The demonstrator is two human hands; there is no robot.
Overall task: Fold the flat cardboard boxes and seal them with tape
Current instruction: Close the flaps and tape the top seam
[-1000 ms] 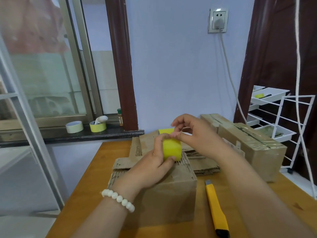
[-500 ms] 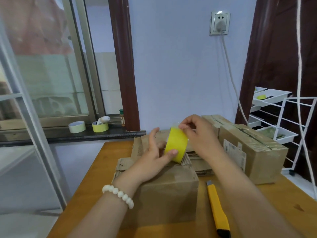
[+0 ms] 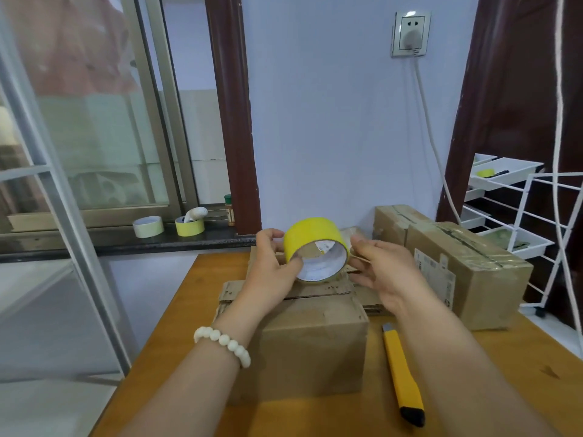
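A folded cardboard box (image 3: 312, 348) stands on the wooden table (image 3: 176, 335) in front of me, its top flaps closed. Above its far edge my left hand (image 3: 274, 272) holds a yellow tape roll (image 3: 315, 250) with its white core facing me, thumb inside the core. My right hand (image 3: 381, 272) is at the roll's right side, fingertips pinching what looks like the tape's end. Flat cardboard sheets (image 3: 369, 302) lie stacked behind the box.
A yellow utility knife (image 3: 402, 373) lies right of the box. Two sealed boxes (image 3: 463, 269) stand at the back right. Two more tape rolls (image 3: 168, 226) sit on the window sill. A white wire rack (image 3: 533, 222) is beyond the table's right edge.
The roll has been turned so its open core faces me and lifted slightly. My right hand moved from the roll's top to its right side.
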